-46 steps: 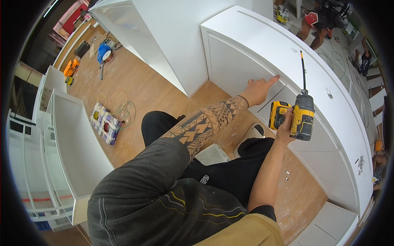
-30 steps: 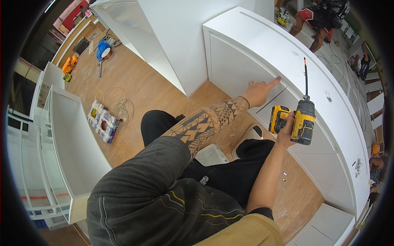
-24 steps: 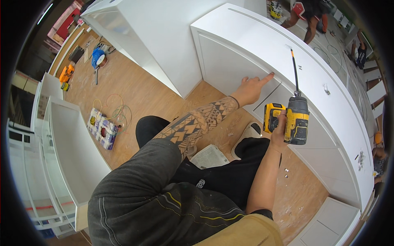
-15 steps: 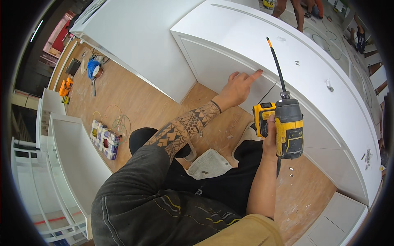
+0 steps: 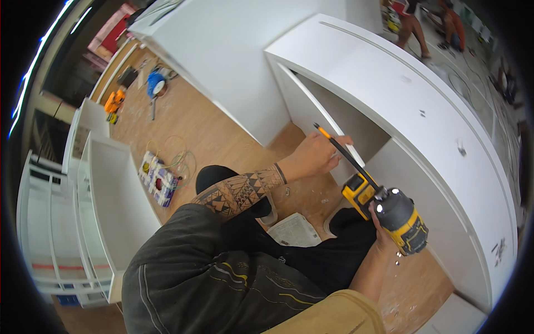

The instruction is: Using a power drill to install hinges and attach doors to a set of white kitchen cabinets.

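My right hand (image 5: pixel 384 236) is wrapped tight around the grip of a yellow and black drill (image 5: pixel 389 209), fingers fully closed on it. The drill sits just above my right knee, tilted so its long bit (image 5: pixel 339 150) runs up and to the left, its orange tip ending close over my left hand (image 5: pixel 314 156). That left hand is loosely curled, fingers bent and bunched at the front edge of a white panel (image 5: pixel 320 119) inside the white cabinet (image 5: pixel 423 111). The fingertips touch the panel's edge; I cannot tell whether they pinch anything small there. My tattooed left forearm (image 5: pixel 239 192) stretches across my lap toward the opening.

I am sitting on the wooden floor (image 5: pixel 211 125) with my legs in black trousers (image 5: pixel 311 261), facing the cabinet. A sheet of paper (image 5: pixel 295 231) lies on the floor between my knees. Off to my left sits a small patterned box (image 5: pixel 158 178) with a coil of cable (image 5: pixel 181 161) beside it, and farther away a blue reel (image 5: pixel 156 83) and an orange tool (image 5: pixel 114 103). An open white shelf unit (image 5: pixel 111 195) stands at my far left.
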`<state>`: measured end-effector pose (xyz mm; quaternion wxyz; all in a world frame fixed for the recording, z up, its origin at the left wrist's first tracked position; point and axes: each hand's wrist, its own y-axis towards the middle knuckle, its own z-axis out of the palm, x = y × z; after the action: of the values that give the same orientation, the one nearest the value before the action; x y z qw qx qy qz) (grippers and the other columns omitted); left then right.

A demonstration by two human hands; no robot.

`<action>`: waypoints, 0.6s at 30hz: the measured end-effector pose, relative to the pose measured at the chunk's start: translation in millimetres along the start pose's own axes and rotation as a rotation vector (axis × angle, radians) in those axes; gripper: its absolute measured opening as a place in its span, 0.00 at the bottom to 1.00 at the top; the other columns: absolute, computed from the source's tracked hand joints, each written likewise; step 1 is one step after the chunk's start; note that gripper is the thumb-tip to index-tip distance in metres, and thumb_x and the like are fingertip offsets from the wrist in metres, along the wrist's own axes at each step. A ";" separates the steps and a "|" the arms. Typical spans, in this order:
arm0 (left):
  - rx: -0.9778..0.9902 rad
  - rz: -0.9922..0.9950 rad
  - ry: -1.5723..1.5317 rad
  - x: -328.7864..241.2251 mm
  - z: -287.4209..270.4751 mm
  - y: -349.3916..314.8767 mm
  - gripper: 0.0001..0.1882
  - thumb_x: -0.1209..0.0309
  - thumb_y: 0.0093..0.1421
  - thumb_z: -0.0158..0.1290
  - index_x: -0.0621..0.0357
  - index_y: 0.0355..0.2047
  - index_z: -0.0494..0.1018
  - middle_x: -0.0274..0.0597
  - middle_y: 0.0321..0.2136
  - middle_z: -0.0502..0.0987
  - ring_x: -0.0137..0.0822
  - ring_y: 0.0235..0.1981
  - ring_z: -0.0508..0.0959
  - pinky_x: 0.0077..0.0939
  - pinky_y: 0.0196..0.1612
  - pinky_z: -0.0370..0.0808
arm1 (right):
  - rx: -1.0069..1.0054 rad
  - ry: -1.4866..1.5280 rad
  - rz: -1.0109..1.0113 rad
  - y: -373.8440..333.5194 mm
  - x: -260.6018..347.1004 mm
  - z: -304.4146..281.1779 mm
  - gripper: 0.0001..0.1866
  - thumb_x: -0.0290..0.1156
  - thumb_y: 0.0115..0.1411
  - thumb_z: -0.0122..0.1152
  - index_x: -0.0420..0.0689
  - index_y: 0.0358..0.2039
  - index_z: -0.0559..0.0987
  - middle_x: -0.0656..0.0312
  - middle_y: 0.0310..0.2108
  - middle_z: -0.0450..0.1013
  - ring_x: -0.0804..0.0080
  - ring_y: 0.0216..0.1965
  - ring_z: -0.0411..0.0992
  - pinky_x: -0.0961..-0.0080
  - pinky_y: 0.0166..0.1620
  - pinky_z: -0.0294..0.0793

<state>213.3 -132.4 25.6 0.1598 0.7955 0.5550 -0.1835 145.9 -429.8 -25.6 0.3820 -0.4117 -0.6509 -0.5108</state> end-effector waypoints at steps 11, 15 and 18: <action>0.009 0.037 0.201 14.6 -45.3 -84.3 0.19 0.76 0.62 0.53 0.43 0.53 0.71 0.42 0.36 0.80 0.47 0.42 0.82 0.45 0.48 0.73 | 0.031 0.764 0.360 0.6 27.3 -3.2 0.31 0.26 0.58 0.69 0.29 0.61 0.72 0.57 0.34 0.75 0.70 0.32 0.74 0.74 0.38 0.75; -0.019 -0.144 0.005 22.6 -96.3 -129.2 0.15 0.73 0.65 0.49 0.43 0.50 0.75 0.51 0.35 0.82 0.55 0.37 0.84 0.48 0.41 0.79 | -0.043 0.672 0.405 14.6 41.6 10.4 0.23 0.29 0.61 0.72 0.34 0.54 0.78 0.61 0.33 0.76 0.75 0.30 0.74 0.76 0.36 0.75; 0.113 -0.280 0.110 43.5 -129.3 -156.6 0.15 0.70 0.67 0.49 0.43 0.53 0.74 0.55 0.36 0.82 0.56 0.38 0.84 0.50 0.43 0.79 | -0.076 0.551 0.527 32.2 56.9 28.7 0.16 0.31 0.59 0.76 0.37 0.44 0.82 0.65 0.27 0.76 0.77 0.25 0.73 0.77 0.32 0.73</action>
<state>94.5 14.9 111.2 0.0570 0.7270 0.6571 -0.1910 152.5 -388.9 32.6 0.6454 -0.4258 -0.3764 -0.5104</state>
